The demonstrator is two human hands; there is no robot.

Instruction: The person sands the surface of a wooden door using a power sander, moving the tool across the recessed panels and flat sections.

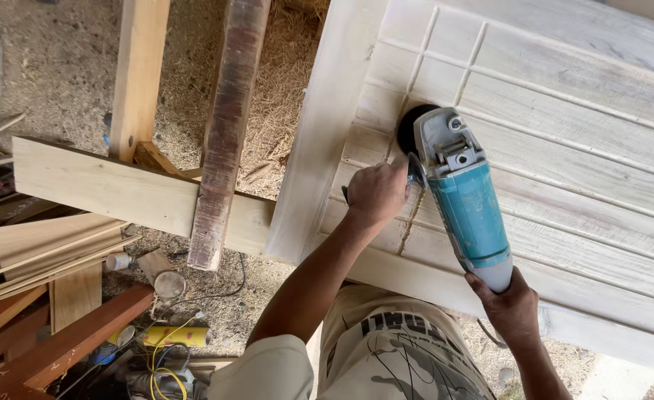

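Teal angle grinder [466, 207] on pale wooden door panel [579, 148], disc down near a groove; our left hand [375, 194] fisted round its side handle, right hand [511, 307] wrapped round its rear end

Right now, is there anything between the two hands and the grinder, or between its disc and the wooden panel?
Nothing visible. The left hand grips the side handle, the right hand holds the rear of the blue grinder, and its disc rests directly on the pale wooden panel.
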